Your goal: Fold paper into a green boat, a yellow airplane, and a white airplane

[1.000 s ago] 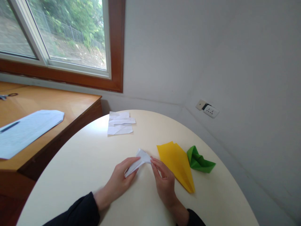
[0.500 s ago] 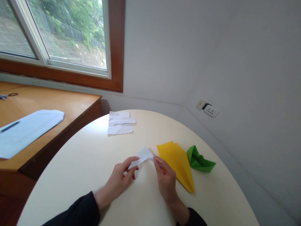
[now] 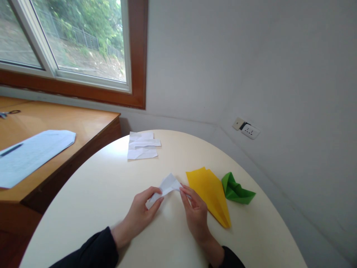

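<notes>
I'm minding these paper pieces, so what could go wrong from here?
1. The held paper is pinched between the left hand and the right hand; uneven pulling might tear or crease it.
2. The right hand is close to the yellow paper, so a sideways slip could nudge it.
3. The green paper sits just beyond the yellow one, so a nudge might shift it too.

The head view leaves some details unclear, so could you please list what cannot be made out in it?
- Held paper: in the head view, its ends are partly hidden by the left hand and right hand.
- Desk sheet: head view, marks too small and blurred to read; left edge cuts it off.
- Scissors: head view, cut off by the left edge.
</notes>
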{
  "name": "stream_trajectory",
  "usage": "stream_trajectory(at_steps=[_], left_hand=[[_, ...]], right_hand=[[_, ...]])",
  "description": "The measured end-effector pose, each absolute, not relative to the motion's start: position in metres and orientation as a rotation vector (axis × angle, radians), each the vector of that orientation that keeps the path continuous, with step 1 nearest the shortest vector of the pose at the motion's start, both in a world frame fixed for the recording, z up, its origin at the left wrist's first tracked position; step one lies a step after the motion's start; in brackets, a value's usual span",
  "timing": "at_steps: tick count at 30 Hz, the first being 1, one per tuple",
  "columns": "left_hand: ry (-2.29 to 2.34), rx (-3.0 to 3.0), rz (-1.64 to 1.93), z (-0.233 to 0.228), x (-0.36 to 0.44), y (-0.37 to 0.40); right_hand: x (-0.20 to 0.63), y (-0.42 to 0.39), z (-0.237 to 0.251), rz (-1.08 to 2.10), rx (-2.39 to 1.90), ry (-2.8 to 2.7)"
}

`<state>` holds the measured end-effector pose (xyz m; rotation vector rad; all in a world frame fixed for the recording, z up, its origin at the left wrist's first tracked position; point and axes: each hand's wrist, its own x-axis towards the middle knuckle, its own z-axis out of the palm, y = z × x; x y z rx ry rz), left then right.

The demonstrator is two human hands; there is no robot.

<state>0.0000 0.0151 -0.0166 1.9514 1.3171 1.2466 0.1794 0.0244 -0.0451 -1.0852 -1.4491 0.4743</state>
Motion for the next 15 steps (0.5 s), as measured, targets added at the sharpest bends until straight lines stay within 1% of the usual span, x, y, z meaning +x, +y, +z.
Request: stream_trajectory(at_steps=[15], left_hand=[[1.258,1.962,1.296,-0.0191,0.0009,0.0177]], right_hand=[[0.1796,0.0218,-0.0488,0.440,-1.061,-1.475]])
